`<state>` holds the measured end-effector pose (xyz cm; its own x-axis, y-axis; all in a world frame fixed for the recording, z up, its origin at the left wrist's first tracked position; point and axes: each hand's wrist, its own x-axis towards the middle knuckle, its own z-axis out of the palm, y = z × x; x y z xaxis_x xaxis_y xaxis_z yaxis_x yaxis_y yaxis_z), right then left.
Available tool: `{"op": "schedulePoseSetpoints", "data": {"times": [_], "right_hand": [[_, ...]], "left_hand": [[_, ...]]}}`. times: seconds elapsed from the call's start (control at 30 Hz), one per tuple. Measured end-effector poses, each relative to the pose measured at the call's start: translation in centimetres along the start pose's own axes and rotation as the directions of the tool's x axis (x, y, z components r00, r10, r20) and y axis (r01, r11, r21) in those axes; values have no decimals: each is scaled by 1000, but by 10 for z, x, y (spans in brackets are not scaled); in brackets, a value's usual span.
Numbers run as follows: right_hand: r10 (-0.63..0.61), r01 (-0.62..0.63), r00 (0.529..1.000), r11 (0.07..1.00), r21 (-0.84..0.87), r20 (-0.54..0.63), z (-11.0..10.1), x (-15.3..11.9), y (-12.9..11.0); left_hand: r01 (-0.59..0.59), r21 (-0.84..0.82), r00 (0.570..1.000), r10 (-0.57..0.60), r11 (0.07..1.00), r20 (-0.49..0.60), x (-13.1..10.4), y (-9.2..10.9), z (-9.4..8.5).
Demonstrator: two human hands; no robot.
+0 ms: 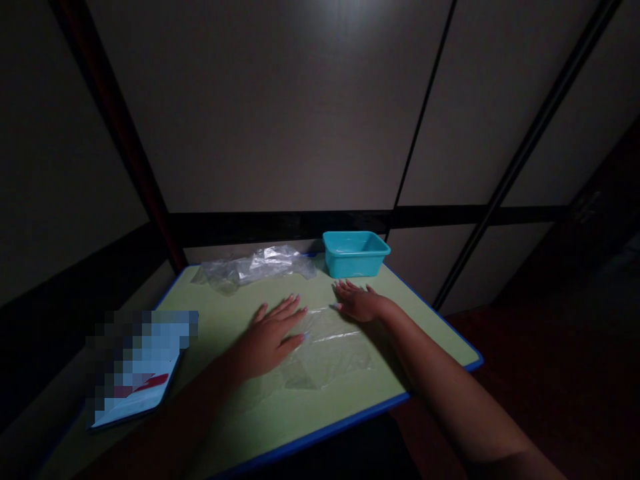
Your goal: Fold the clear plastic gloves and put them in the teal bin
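A clear plastic bag [330,357] lies spread on the light green table [210,427], its folds catching the light. My left hand [273,339] rests with fingers spread at the bag's left side. On its far right edge, my right hand [359,301] lies palm down, fingers stretched toward the blue basin. Neither hand grips anything. Parts of the bag under both hands are hidden, and its clear edges are hard to make out.
A turquoise plastic basin [356,265] stands at the table's back right corner. Crumpled clear plastic [260,268] lies along the back edge. A tablet-like flat device [145,373], partly blurred out, is on the left. Cabinet panels [280,120] rise behind the table.
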<state>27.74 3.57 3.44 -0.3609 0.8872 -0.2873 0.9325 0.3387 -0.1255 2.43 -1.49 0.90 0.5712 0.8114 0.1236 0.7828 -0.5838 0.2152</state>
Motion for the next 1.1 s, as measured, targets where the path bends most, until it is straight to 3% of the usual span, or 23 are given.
{"op": "schedulePoseSetpoints", "data": {"times": [0.13, 0.3, 0.7, 0.83, 1.1], "right_hand": [[133, -134, 989, 991, -13, -58, 2, 3, 2], [307, -307, 943, 952, 15, -128, 4, 5, -1], [489, -497, 857, 868, -6, -159, 8, 14, 6], [505, -512, 839, 859, 23, -202, 3, 11, 8], [463, -459, 866, 886, 64, -189, 6, 12, 8]], "left_hand": [[-78, -38, 992, 81, 996, 97, -3, -1, 2], [-75, -23, 986, 78, 997, 145, -4, -2, 4], [-77, 14, 981, 73, 997, 181, -5, -4, 9], [-60, 30, 984, 54, 998, 169, -4, -3, 8], [-69, 56, 994, 64, 996, 86, -5, -1, 4]]}}
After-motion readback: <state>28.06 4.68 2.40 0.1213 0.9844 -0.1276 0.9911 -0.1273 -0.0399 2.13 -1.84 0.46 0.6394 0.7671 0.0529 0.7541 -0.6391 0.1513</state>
